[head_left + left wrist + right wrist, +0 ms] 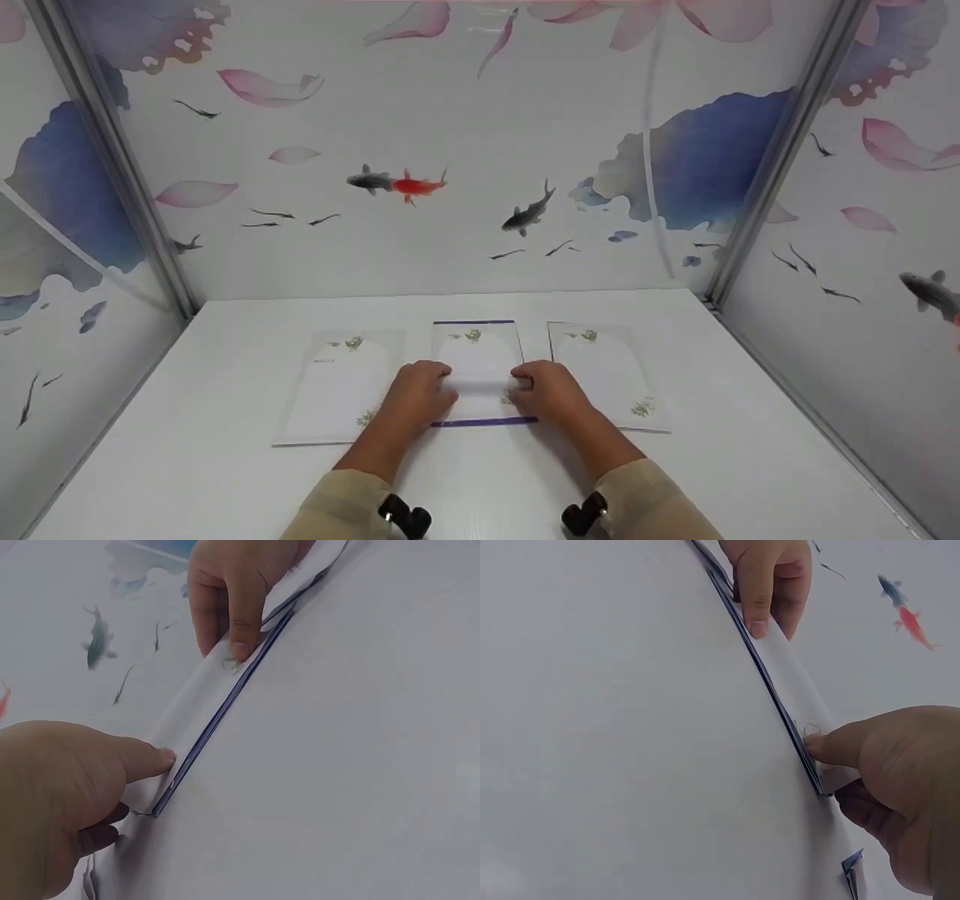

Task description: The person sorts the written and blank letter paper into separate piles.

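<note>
Here the left hand (420, 392) and right hand (556, 391) pinch the purple-edged paper (478, 351) from opposite sides, fingers (864, 808) closed on it, presumably to hold it even, between the left sheet (337, 394) and right sheet (600, 375) on the counter (180, 480).

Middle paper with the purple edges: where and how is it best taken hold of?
Probably by its side edges, one hand from each side, thumbs on top: the middle paper is thin, and gaps before the left paper and right paper seem to leave finger room. The left hand and right hand pinch it that way now.
</note>
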Available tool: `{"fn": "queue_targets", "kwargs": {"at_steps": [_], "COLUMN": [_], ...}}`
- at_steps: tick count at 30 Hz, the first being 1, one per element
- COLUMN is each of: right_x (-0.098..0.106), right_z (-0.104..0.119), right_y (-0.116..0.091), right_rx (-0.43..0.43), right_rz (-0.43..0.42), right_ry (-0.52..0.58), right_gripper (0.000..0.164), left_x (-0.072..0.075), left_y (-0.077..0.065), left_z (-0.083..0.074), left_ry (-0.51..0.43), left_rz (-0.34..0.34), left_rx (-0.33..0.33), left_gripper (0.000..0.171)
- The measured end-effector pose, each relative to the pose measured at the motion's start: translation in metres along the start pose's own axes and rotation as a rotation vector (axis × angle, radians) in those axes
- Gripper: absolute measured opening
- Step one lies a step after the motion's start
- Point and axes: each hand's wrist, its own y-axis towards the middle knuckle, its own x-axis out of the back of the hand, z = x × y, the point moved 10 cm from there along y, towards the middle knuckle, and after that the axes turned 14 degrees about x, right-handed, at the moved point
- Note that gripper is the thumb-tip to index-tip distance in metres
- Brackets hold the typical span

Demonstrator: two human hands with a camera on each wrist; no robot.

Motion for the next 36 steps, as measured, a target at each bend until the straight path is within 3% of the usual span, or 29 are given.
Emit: {"fn": "queue_targets", "kwargs": {"at_steps": [8, 14, 26, 36], "right_x": [0.006, 0.01, 0.012, 0.009], "right_z": [-0.007, -0.013, -0.019, -0.027], "right_y": [-0.002, -0.004, -0.002, -0.003], "right_rx": [-0.08, -0.164, -0.092, -0.143], "right_rz": [-0.082, -0.138, -0.209, -0.194], "right_ry": [0.079, 0.173, 0.23, 0.334], "right_gripper": [0.034, 0.044, 0.043, 0.036], "left_x": [0.003, 0.007, 0.007, 0.011], "left_y": [0.003, 0.005, 0.003, 0.005], "left_z": [0.007, 0.01, 0.01, 0.016], "left_ry": [-0.125, -0.174, -0.231, -0.306], "left_rz": [0.02, -0.016, -0.021, -0.044], "left_rx": [0.123, 0.176, 0.153, 0.167], "left_gripper": [0.039, 0.043, 0.05, 0.043]}}
